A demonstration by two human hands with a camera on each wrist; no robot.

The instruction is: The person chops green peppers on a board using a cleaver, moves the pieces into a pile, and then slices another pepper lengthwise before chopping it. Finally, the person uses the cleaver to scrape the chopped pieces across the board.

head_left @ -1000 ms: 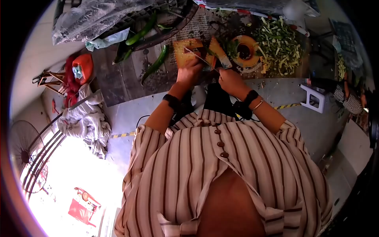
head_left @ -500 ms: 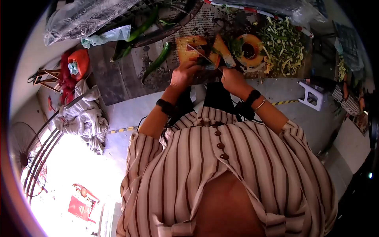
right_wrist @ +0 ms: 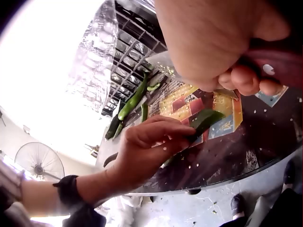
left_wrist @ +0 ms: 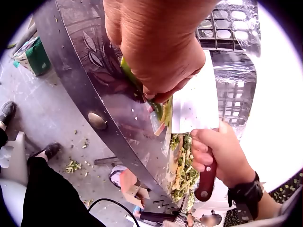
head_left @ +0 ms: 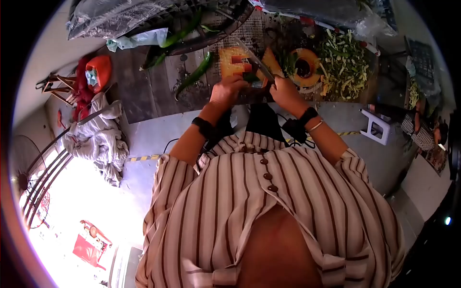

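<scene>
My right hand (head_left: 288, 95) grips the dark red handle (left_wrist: 206, 182) of a broad-bladed knife (left_wrist: 194, 106). In the head view the blade slants away to the upper left above the table. My left hand (head_left: 228, 90) pinches a green chili pepper (right_wrist: 208, 119) between thumb and fingers, low over the tabletop. The pepper's end sticks out past the fingertips toward the knife side; the rest is covered by the hand. Right of the hands lies a heap of chopped peppers (head_left: 343, 62). A whole long green pepper (head_left: 194, 77) lies to the left of my left hand.
The table (head_left: 144, 98) has large printed orange letters and a metal edge. Behind the hands stand a dark crate (right_wrist: 135, 35) with more green peppers and a plastic bag (head_left: 120, 19). A white stool (head_left: 375, 127) is on the floor at right, and a fan (right_wrist: 39, 161) at left.
The knife has swung up and away from the pepper, its blade now pointing farther toward the back and showing more width. My left hand stays at the pepper, nearly in place.
</scene>
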